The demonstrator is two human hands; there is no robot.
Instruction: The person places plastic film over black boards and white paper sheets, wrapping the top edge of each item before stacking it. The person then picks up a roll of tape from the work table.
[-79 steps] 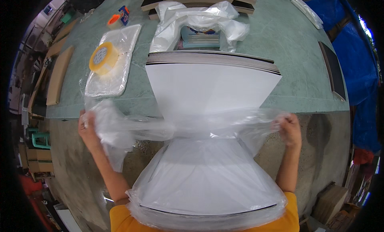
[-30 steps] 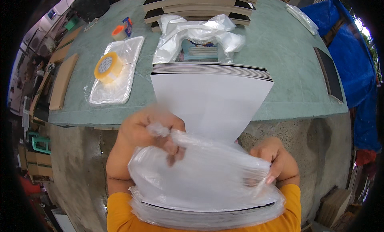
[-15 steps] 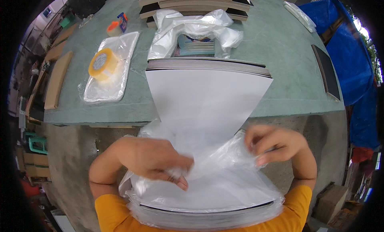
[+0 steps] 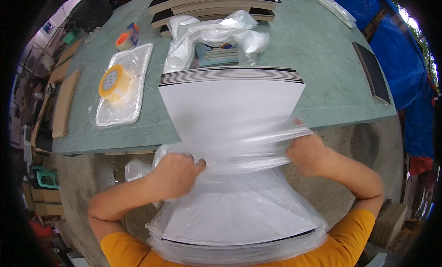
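Observation:
A stack of large white boards (image 4: pixel 230 101) with dark edges lies lengthwise, its far end on the table and its near end against my body. Clear plastic bag film (image 4: pixel 239 143) wraps the near part and is bunched across the middle of the stack. At the right edge my right hand (image 4: pixel 306 149) is closed on the film, pulling it taut. On the left side my left hand (image 4: pixel 179 175) is curled with its fingers on the film; motion blurs it a little.
On the green table (image 4: pixel 322 78) lie a yellow tape roll (image 4: pixel 113 82) on folded plastic bags (image 4: pixel 131 99), a tape dispenser (image 4: pixel 125 39), crumpled plastic (image 4: pixel 184 41) around printed items, stacked boards (image 4: pixel 216 7), and a dark panel (image 4: pixel 372 74). A blue tarp (image 4: pixel 396 69) hangs at right.
Both hands have moved forward along the stack. The plastic film has been drawn farther over the white top board, and its edge now stretches between my hands.

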